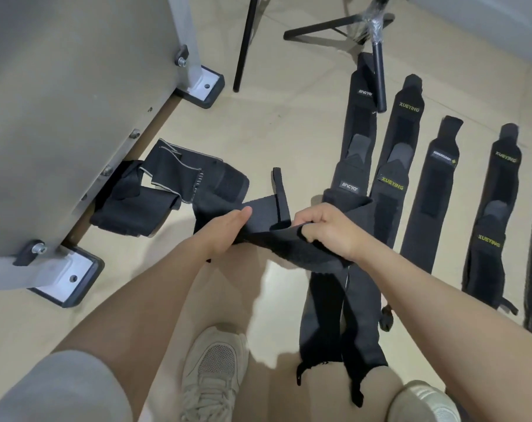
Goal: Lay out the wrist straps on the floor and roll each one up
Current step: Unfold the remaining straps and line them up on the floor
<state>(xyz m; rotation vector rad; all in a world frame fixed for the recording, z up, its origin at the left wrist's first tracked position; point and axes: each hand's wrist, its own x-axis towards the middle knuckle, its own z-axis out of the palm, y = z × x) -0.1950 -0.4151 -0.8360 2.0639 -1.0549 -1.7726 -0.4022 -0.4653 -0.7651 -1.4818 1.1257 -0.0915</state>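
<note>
Tiled floor (277,123): four wrist straps (429,196) laid flat in a row at right; tangled strap heap (167,190) beside a grey cabinet (69,86). Right hand (328,229), grip curled tight round a black strap (292,248) held above the floor. Left hand (225,229), fingers straight, thumb pressing the same strap.

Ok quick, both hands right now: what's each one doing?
Left hand: grips one end of the black strap.
Right hand: fingers curled around the same strap's other part.
</note>
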